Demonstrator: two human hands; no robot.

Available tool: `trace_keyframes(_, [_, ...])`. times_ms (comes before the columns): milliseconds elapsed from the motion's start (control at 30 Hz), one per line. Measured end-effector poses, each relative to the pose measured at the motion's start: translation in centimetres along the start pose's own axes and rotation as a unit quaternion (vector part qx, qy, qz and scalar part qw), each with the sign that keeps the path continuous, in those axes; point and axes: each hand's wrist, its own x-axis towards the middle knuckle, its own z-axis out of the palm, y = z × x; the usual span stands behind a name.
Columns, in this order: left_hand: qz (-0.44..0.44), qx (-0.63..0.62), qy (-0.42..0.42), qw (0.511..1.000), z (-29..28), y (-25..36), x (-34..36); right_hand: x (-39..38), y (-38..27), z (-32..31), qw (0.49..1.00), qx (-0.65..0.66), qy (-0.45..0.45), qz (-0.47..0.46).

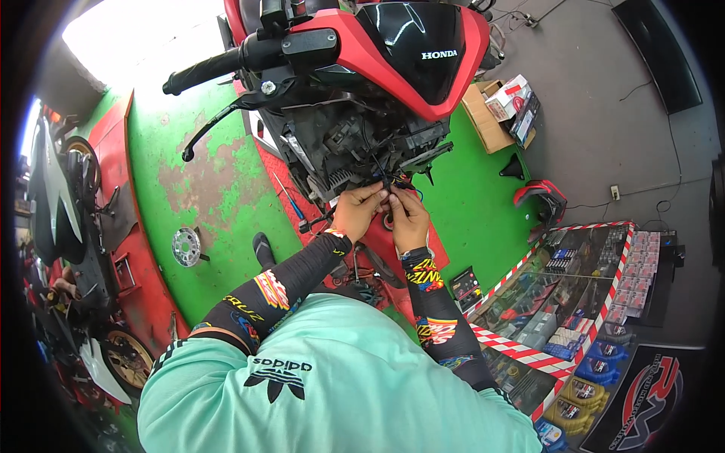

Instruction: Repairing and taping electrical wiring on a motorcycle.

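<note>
Both my hands meet at the opened front of a red and black scooter (348,60), just below its exposed inner parts. The fingers of my left hand (358,211) are pinched on dark wiring (387,181) that hangs from the scooter's front. My right hand (408,217) pinches the same wiring from the other side, its fingertips close to the left ones. Small coloured wires show near the fingertips; the exact piece between them is too small to make out. Above my left arm, the brake lever (217,123) and black handlebar grip (202,73) stick out to the left.
A screwdriver (288,198) lies on the red lift platform left of my hands. On the green floor sit a round metal disc (186,247) and an open cardboard box (485,121). A glass display case (550,291) edged with striped tape stands at right; another motorcycle (64,196) is at left.
</note>
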Motion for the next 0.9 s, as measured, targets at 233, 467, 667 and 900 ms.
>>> trace_keyframes(233, [0.047,-0.033,0.033,0.998,0.9,0.0,0.5,-0.7,-3.3,-0.5,0.998,-0.050,-0.027,0.023])
trace_keyframes(467, [0.140,0.124,0.068,0.980,1.2,-0.7,0.2,0.5,-3.3,-3.5,0.976,-0.156,-0.090,-0.119])
trace_keyframes(667, [0.119,0.101,0.096,0.983,1.6,-1.5,0.5,2.8,-9.3,-4.2,0.954,-0.244,-0.155,-0.077])
trace_keyframes(900, [0.163,0.054,0.059,0.983,0.9,-2.2,0.9,3.6,-8.9,-2.5,0.936,-0.276,-0.201,-0.091])
